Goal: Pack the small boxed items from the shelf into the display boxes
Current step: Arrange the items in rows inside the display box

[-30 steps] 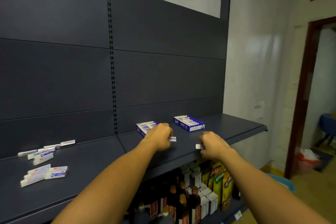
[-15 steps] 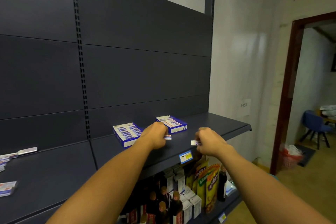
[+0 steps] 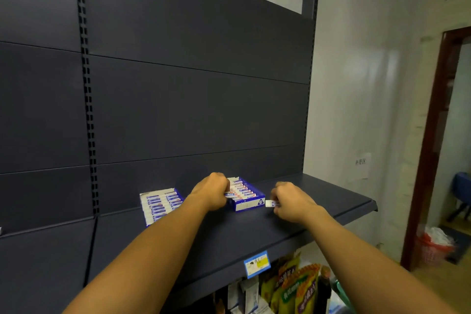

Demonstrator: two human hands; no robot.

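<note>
Two blue-and-white display boxes sit on the dark shelf (image 3: 318, 209). The left display box (image 3: 160, 204) is packed with small boxed items. The right display box (image 3: 246, 196) also holds a row of them. My left hand (image 3: 210, 192) is closed at the near left side of the right display box, holding a small boxed item (image 3: 230, 195) over its rows. Just right of that box, my right hand (image 3: 290, 202) is closed on another small white boxed item (image 3: 270, 203) whose end sticks out to the left.
A blue-and-yellow price tag (image 3: 256, 263) hangs on the shelf's front edge. Below it stand snack bags (image 3: 295, 285) and boxes. A doorway (image 3: 448, 135) opens at the right, with a red basket (image 3: 433, 250) on the floor.
Both hands moved forward from the shelf's front toward the right display box, each still gripping a small item. The view swung right, so the loose items at the far left left the frame.
</note>
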